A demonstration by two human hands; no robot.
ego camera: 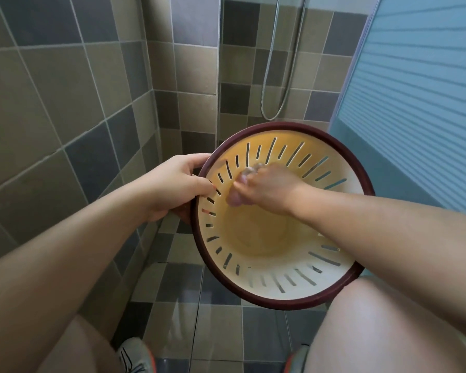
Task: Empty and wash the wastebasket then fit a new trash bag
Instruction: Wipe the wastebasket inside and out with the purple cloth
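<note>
Head view, looking down in a tiled shower corner. Wastebasket [277, 251] — cream plastic, slotted walls, dark red rim — is held up off the floor, tilted so its mouth faces the camera, just above the person's right knee [382, 327].

Left hand [172, 187] grasps the basket at the left rim: thumb over the rim edge, fingers curled round the outside, fingertips showing through the slots.

Right hand [264, 187] is inside the basket against the upper-left inner wall, fingers clenched round something small and pale with what looks like foam on it; motion blur, can't tell what it is. Forearm crosses over the right side of the rim.

Inner base of the basket looks yellowish and wet.

Around it: grey-brown wall tiles [65, 103], checkered floor tiles [221, 332], a metal shower hose [276, 103] hanging in a loop behind the basket, frosted blue ribbed door [420, 90] at right. Both shoes visible at bottom edge — left shoe [133, 356] grey with dark stripes.
</note>
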